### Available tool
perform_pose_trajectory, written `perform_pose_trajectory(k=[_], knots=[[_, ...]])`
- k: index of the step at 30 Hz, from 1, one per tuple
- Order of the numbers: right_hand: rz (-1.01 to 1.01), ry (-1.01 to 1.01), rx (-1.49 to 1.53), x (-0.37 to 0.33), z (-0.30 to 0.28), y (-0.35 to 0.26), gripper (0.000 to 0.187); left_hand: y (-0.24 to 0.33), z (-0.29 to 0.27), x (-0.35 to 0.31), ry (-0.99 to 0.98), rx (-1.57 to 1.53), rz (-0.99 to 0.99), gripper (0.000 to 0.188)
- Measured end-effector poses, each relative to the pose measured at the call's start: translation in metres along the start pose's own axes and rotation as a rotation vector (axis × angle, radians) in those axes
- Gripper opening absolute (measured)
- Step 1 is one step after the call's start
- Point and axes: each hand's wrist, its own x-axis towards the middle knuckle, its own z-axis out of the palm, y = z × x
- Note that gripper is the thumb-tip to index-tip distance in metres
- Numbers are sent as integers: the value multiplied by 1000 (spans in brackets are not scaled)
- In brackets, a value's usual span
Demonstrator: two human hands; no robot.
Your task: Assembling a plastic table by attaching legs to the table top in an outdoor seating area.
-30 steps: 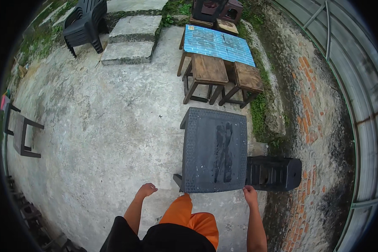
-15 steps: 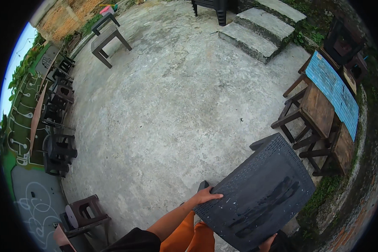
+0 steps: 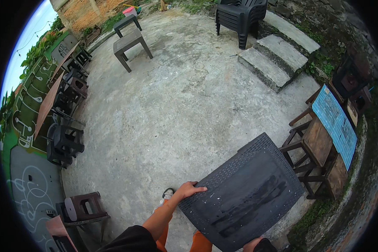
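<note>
The black table [image 3: 250, 189], angled lengthwise toward the blue-topped table [image 3: 332, 124], is held on opposite long edges by left hand [image 3: 189, 190] and right hand [image 3: 252, 244].

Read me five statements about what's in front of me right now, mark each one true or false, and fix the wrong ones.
1. The left hand grips an edge of the dark table. True.
2. The right hand is well clear of the dark table. False: it is at the table's near edge.
3. A stack of dark chairs stands beside the concrete steps. True.
4. The blue-topped table is at the far left of the view. False: it is on the right side.
5. Two wooden stools stand beside the blue-topped table. True.
</note>
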Motion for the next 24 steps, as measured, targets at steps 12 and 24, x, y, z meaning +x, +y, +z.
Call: perform_pose_trajectory(k=[12,24], knots=[[116,-14,-79,-41,487,237,69,-39,-517,75,148,-47,-10,87],[200,-36,-14,-36,831,488,70,-106,-895,250,160,112,-60,90]])
